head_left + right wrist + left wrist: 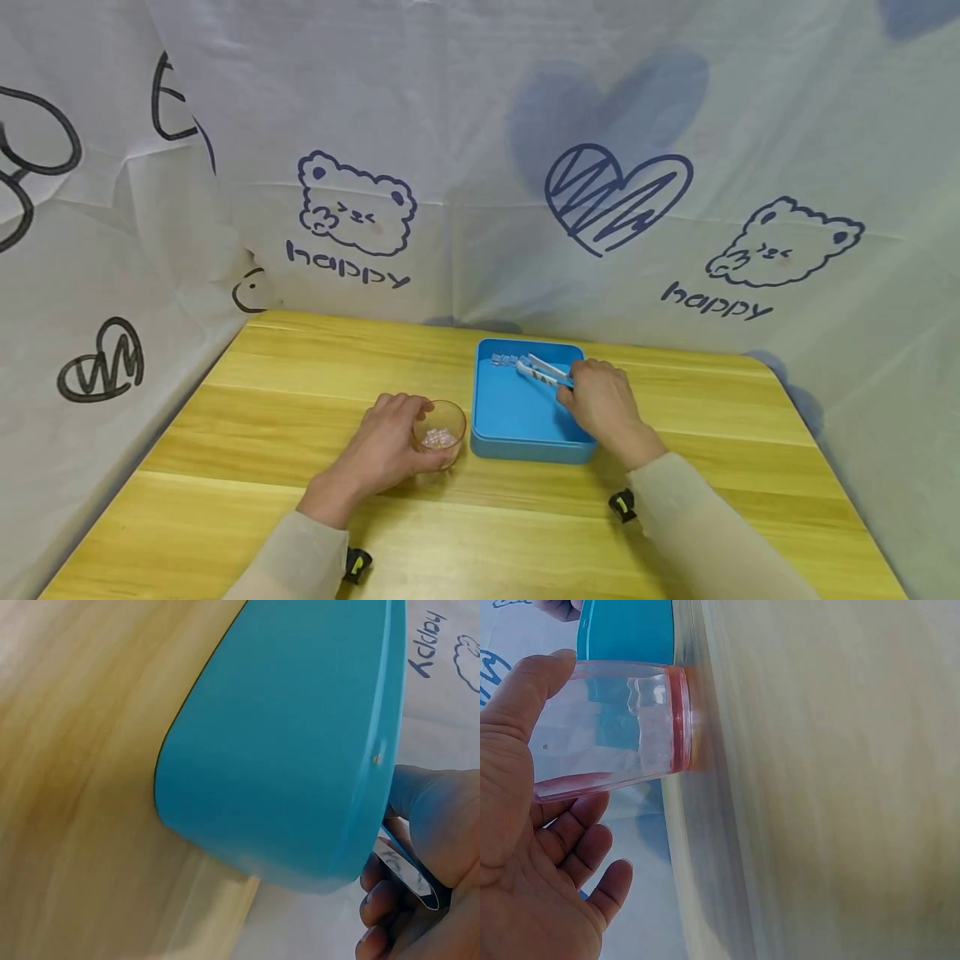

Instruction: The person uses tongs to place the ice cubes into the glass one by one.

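Two grips on at once!

Left hand (pixel 384 443) holds the clear cup (pixel 606 731) by thumb and fingers — translucent pieces (pixel 438 437) inside! Just to its right, the blue box (pixel 510 412) carries clear bits (pixel 505 360), far left — right hand (pixel 603 404) pinching tweezers (pixel 543 375), tips beside them.

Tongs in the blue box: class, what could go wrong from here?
The right hand holds the tongs near clear pieces; these might slip from the tips. One lifted out could catch the blue box. If the left hand jerks, the cup it grips may tip and spill the pieces inside.
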`<state>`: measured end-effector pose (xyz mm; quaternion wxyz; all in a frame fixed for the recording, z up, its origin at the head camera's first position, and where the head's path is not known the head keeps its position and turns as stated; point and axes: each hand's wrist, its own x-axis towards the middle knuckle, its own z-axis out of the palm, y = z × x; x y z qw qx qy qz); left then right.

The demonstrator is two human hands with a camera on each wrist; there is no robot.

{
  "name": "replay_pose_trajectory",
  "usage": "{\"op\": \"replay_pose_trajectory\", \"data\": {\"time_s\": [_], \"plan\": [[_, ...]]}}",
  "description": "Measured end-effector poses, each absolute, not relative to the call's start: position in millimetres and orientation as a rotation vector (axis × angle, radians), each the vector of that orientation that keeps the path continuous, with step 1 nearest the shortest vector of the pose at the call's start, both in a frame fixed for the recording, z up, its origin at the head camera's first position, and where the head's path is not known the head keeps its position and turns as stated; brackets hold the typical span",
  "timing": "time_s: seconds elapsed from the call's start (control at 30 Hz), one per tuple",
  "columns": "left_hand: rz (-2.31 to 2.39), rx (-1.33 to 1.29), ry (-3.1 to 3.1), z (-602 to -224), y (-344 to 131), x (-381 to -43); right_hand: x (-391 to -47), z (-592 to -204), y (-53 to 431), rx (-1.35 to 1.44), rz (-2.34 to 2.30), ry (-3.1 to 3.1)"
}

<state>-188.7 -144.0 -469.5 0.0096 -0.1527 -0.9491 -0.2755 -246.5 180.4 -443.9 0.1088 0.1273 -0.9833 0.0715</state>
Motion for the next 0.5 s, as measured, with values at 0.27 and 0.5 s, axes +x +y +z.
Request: {"op": "replay_pose_trajectory", "data": {"time_s": [0.27,0.5], "plan": [[-0.863,-0.473,-2.968,-466.5,-144.4,-188.4,-237.0,-441.3,170.9,0.428,0.179,-2.880],[-0.867,-0.471,-2.975,-465.9,-144.2,-189.2,-237.4,-443.2,166.2,0.388,0.191,-2.895]]}}
